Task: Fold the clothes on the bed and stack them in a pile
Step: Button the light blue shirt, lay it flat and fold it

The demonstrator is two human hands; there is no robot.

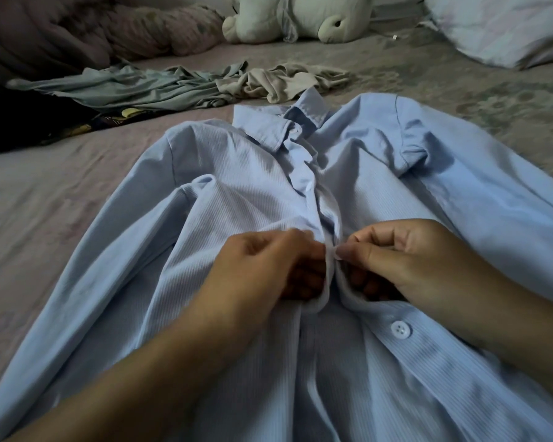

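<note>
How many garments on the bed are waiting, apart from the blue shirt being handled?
3 visible: a grey-green garment, a beige one beside it, and a dark one at the left edge. More may be hidden beneath.

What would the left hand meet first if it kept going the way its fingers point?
Probably the right hand: the left hand pinches the shirt placket, its fingers pointing rightward at the right hand's fingertips just across the fold. Depth is unclear.

Bare bed sheet [45, 218] left of shirt [237, 193]; crumpled clothes [160, 87] beyond.
</note>
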